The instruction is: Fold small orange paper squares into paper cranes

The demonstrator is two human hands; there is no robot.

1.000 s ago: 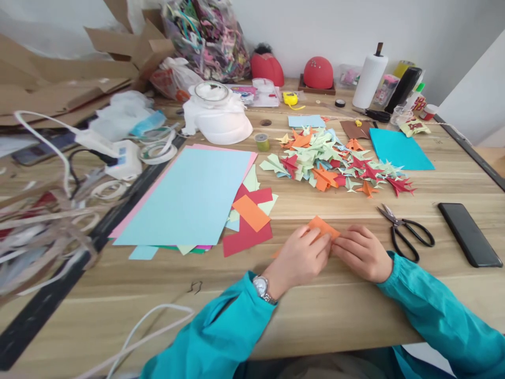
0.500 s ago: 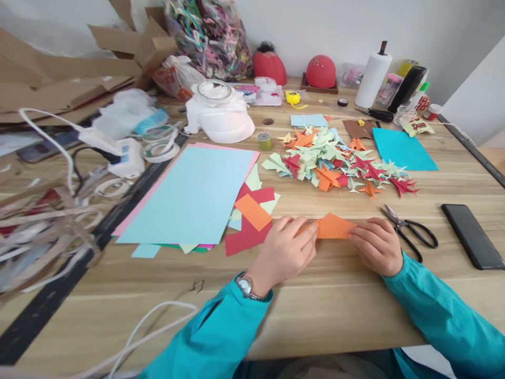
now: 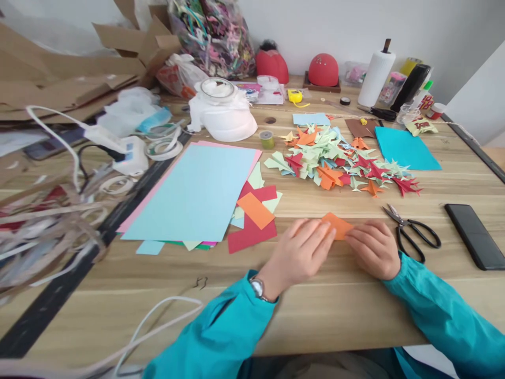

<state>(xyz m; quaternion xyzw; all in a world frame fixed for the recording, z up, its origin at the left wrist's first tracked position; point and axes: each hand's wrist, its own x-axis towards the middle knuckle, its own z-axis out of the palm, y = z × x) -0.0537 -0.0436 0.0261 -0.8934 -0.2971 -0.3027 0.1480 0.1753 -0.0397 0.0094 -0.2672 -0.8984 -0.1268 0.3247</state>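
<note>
A small piece of orange paper (image 3: pixel 337 225), with a slanted upper edge, lies between my two hands on the wooden table. My left hand (image 3: pixel 300 251) covers its left part, fingers pressed together over it. At the right end, my right hand (image 3: pixel 374 249) pinches the paper, its fingers curled. Black-handled scissors (image 3: pixel 410 231) lie half open just right of my right hand. Left of my hands are an orange paper strip (image 3: pixel 255 209) and red paper pieces (image 3: pixel 252 236). Behind them spreads a pile of folded paper shapes (image 3: pixel 323 152) in green, red and orange.
Large light blue sheets (image 3: pixel 193 192) are stacked to the left. A black phone (image 3: pixel 475 236) lies at the right. Tangled cords and strips (image 3: pixel 59 231) fill the left side. A teal sheet (image 3: pixel 406 148) and a spool (image 3: pixel 266 139) lie farther back.
My left hand has slid right along the orange paper, covering more of it and coming closer to my right hand. The view has shifted slightly. My right hand keeps its pinch.
</note>
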